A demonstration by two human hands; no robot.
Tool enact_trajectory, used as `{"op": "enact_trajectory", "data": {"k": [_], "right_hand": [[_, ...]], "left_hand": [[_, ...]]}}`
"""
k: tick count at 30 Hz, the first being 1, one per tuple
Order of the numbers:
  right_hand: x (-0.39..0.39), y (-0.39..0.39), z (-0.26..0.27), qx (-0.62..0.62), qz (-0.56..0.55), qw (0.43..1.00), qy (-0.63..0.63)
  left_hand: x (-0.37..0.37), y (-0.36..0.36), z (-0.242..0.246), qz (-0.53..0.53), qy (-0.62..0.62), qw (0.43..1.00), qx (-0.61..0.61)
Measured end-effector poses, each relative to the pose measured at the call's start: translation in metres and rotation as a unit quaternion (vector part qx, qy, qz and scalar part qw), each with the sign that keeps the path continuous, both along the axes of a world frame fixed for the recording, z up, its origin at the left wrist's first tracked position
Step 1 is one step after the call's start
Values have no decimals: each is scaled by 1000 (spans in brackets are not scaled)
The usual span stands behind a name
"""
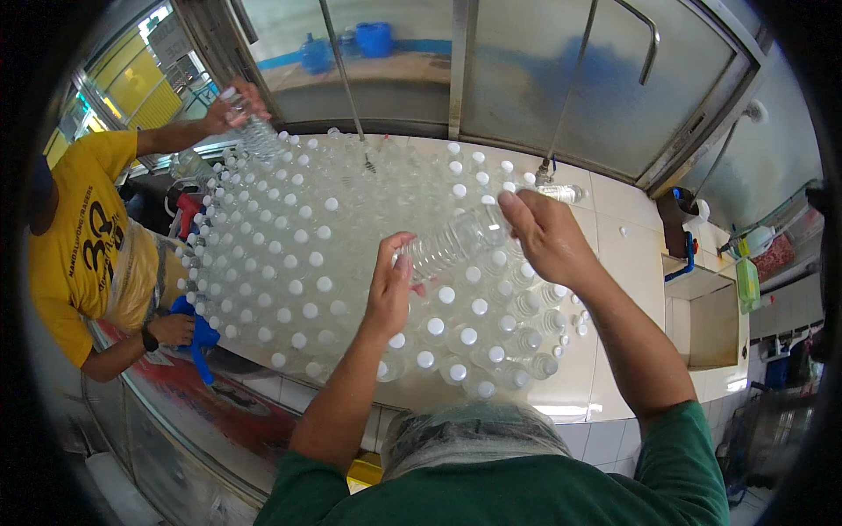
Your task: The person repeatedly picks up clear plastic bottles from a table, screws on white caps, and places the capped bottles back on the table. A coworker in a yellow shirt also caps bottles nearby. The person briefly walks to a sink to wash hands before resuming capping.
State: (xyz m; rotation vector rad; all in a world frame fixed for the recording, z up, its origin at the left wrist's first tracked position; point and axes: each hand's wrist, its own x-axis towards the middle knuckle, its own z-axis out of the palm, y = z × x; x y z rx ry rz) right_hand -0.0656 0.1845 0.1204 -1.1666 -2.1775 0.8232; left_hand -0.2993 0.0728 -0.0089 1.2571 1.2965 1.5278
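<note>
A clear ribbed plastic bottle (450,242) lies tilted between my hands, above many standing bottles. My left hand (393,279) grips one end of it. My right hand (539,230) is closed around its other end, at the upper right; whether a cap is there is hidden by the fingers. Beneath and around it, clear bottles with white caps (446,294) cover much of the tiled counter (615,263). Loose white caps (579,321) lie by the right edge of the bottles. One more bottle (562,192) lies on its side near a tap.
At the left, a person in a yellow shirt (85,230) holds a bottle (260,135) over the group and has the other hand at a blue object (197,335). A sink (714,322) is set at the counter's right end. Framed glass panels (559,85) stand behind.
</note>
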Motion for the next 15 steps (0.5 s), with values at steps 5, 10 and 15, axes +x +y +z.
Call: {"op": "enact_trajectory", "data": {"k": [5, 10, 15], "right_hand": [[-44, 8, -33, 121, 39, 982, -137], [-27, -3, -93, 53, 19, 998, -39], [128, 45, -162, 41, -216, 972, 85]], "left_hand": [[-36, 34, -20, 138, 395, 908, -21], [-33, 53, -19, 58, 575, 796, -180], [-26, 61, -7, 26, 574, 781, -244]]}}
